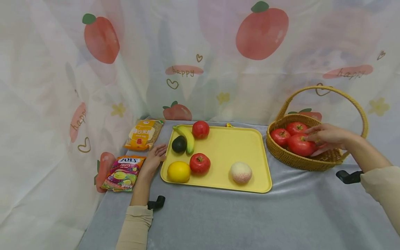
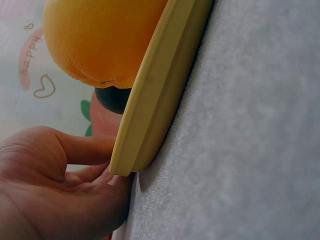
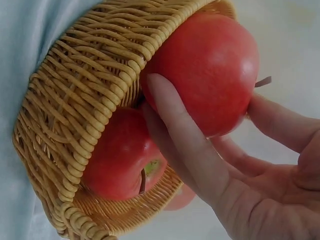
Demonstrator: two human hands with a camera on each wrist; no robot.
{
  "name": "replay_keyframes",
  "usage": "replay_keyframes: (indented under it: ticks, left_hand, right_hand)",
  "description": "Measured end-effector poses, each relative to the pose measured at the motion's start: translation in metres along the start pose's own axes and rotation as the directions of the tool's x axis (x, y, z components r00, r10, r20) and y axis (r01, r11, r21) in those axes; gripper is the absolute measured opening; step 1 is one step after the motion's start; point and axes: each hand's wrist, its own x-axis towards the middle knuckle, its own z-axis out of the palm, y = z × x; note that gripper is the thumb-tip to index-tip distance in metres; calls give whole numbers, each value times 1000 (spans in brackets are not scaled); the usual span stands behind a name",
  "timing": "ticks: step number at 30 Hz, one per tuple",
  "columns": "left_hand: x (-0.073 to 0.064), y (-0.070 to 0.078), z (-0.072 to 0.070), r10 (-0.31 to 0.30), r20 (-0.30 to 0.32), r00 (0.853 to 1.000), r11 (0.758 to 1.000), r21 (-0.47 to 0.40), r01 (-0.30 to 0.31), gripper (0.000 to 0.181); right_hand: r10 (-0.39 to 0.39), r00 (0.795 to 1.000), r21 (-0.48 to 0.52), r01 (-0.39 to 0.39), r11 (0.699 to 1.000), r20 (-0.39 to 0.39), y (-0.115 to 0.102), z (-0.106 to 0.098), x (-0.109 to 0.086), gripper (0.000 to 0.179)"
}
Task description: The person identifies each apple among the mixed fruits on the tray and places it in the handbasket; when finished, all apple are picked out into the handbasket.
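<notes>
In the head view my right hand [image 1: 331, 136] reaches into the wicker basket [image 1: 290, 160] at the right. Its thumb and fingers [image 3: 182, 120] grip a red apple [image 3: 210, 70] at the basket's rim, and another apple [image 3: 122, 160] lies deeper inside. Two more red apples show beside the gripped one from above. Over at the left edge of the yellow tray [image 1: 225, 152], my left hand [image 1: 153, 159] pinches the rim near a corner, its thumb over the edge and the other fingers low against the outside. An orange-yellow citrus fruit [image 2: 100, 40] sits close by on the tray.
On the tray lie a banana [image 1: 188, 139], a dark avocado [image 1: 179, 144], two red fruits [image 1: 200, 164] and a pale peach [image 1: 241, 172]. Two snack bags stand left of my left arm, a purple one [image 1: 123, 173] and an orange one [image 1: 143, 134]. The basket's tall handle [image 1: 331, 89] arches overhead.
</notes>
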Motion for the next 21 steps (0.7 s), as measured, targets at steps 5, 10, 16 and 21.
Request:
replay_keyframes:
  ticks: [5,10,16,21]
  left_hand:
    - [1,-2,1,0,2,1000,1000,7,0,57]
    - [1,-2,1,-8,-8,1000,1000,2,8,57]
    - [0,-1,1,-8,-17,1000,1000,2,8,57]
    - [1,-1,1,-7,-14,1000,1000,1,7,57]
  right_hand:
    - [15,998,30,-17,999,55,2,-5,5,68]
    - [25,997,9,-26,1000,68,4,-6,11,71]
    - [11,1000,-93,-9,996,21,9,-1,14,63]
    - [-6,998,-157,-3,988,-58,13,1,12,56]
